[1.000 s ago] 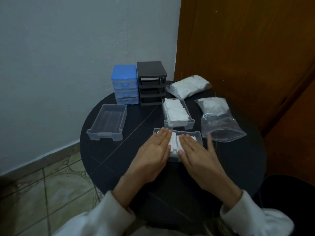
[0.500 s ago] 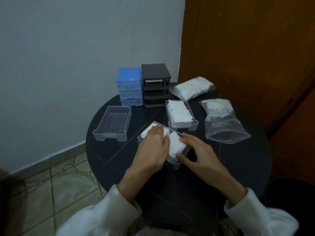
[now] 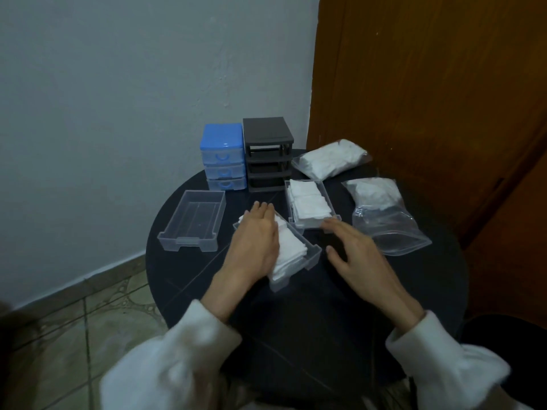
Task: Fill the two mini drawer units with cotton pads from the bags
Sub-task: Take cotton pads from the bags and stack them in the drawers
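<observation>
Left hand (image 3: pixel 257 235) lies flat, fingers straight and together, on the pads (image 3: pixel 288 252) in the near drawer (image 3: pixel 310 255), probably pressing the stack down so it sits below the rim and the drawer will slide into a unit. That drawer is turned at an angle on the tabletop (image 3: pixel 310 315), front corner toward the person. Right hand (image 3: pixel 356 252) hovers just right of it, fingers loose and spread, gripping nothing; looks ready to steady or lift the drawer.

Second drawer (image 3: pixel 331 202), also packed with pads, sits just beyond, near the black unit (image 3: pixel 268 156), whose slots are all open, so these drawers likely belong there. Empty clear drawer (image 3: pixel 192 221) is off to the left, unfilled. Blue unit (image 3: pixel 222 156) stands touching the black one, its three drawers in; contents not readable.

Two bags at right within reach: full bag (image 3: pixel 331 158) at back, part-used bag (image 3: pixel 381 214) nearer, pads bunched at its far end, mouth end flat.

Tabletop is round, dark, with faint lines. Room: pale wall behind, brown wooden door at right, tiled floor at lower left. White sleeves on both arms.
</observation>
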A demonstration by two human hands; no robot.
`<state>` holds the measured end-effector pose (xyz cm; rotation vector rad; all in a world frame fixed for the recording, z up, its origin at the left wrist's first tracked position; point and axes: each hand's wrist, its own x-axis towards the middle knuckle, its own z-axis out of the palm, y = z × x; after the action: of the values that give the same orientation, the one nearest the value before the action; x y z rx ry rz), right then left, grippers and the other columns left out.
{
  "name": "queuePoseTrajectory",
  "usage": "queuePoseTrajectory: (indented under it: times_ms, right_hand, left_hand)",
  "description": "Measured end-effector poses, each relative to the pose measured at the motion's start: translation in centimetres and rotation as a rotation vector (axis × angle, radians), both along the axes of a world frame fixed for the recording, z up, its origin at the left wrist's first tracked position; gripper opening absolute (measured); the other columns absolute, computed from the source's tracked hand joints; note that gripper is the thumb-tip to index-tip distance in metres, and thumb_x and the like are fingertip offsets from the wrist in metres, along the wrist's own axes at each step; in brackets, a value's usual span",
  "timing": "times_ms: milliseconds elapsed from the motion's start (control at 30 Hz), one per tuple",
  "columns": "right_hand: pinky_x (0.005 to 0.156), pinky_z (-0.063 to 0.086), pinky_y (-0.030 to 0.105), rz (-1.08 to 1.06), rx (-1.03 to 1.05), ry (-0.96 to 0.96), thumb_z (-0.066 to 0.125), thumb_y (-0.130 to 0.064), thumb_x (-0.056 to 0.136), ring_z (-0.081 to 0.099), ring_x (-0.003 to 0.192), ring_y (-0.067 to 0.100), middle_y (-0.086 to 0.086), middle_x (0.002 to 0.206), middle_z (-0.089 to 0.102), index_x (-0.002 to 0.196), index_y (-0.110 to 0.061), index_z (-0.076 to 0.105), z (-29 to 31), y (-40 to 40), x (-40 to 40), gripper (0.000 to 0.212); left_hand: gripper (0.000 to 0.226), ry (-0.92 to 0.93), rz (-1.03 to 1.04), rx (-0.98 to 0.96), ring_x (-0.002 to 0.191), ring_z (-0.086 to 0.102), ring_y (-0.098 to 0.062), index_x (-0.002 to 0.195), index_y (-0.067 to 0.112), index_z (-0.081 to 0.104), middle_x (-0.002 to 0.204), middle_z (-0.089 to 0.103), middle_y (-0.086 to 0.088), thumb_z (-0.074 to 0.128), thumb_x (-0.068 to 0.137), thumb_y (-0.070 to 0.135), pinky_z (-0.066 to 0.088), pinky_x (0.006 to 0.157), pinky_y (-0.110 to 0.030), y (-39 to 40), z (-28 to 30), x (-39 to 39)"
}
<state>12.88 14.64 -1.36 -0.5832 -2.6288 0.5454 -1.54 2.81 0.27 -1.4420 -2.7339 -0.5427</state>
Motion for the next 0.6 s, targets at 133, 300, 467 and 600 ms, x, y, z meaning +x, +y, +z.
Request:
queuePoseTrajectory:
  times_ms: [133, 300, 467, 600]
  right_hand:
    - [0.104, 0.014, 0.020, -0.101, 0.136, -0.031, 0.051, -0.018, 0.094, 0.024, 0.140, 0.009, -0.002, 0.151, 0.031, 0.140, -0.019, 0.040, 0.3, 1.1, -0.4, 0.048]
    - [0.114, 0.019, 0.033, -0.232, 0.175, -0.062, 0.050, -0.020, 0.095, 0.022, 0.141, 0.015, 0.003, 0.153, 0.026, 0.143, -0.017, 0.035, 1.4, 3.6, -0.5, 0.050]
    - [0.115, 0.019, 0.042, -0.341, 0.166, -0.205, 0.044, -0.029, 0.098, 0.016, 0.143, 0.022, 0.008, 0.155, 0.019, 0.146, -0.016, 0.025, 1.0, 5.9, -1.4, 0.053]
    - [0.111, 0.028, 0.045, -0.363, 0.080, -0.309, 0.039, -0.034, 0.099, 0.020, 0.141, 0.027, 0.009, 0.156, 0.015, 0.148, -0.018, 0.017, 0.3, 6.3, -1.5, 0.057]
  left_hand:
    - [0.057, -0.091, 0.153, -0.043, 0.145, -0.003, -0.029, 0.147, -0.005, 0.002, 0.156, 0.000, -0.022, 0.019, 0.103, 0.029, -0.001, 0.117, -0.034, 1.4, -0.5, 2.4]
    - [0.060, -0.140, 0.251, -0.142, 0.144, -0.013, -0.033, 0.145, -0.006, -0.010, 0.154, -0.014, -0.024, 0.014, 0.103, 0.030, -0.005, 0.117, -0.039, 2.7, -2.1, 2.7]
    - [0.059, -0.044, 0.167, -0.217, 0.144, -0.011, -0.031, 0.145, -0.005, -0.010, 0.155, -0.013, -0.023, 0.014, 0.103, 0.029, -0.003, 0.119, -0.038, 2.4, -2.6, 0.6]
    - [0.057, -0.032, 0.019, -0.298, 0.144, -0.013, -0.027, 0.146, -0.001, -0.010, 0.155, -0.014, -0.018, 0.014, 0.103, 0.027, -0.003, 0.119, -0.038, 2.4, -2.2, -2.5]
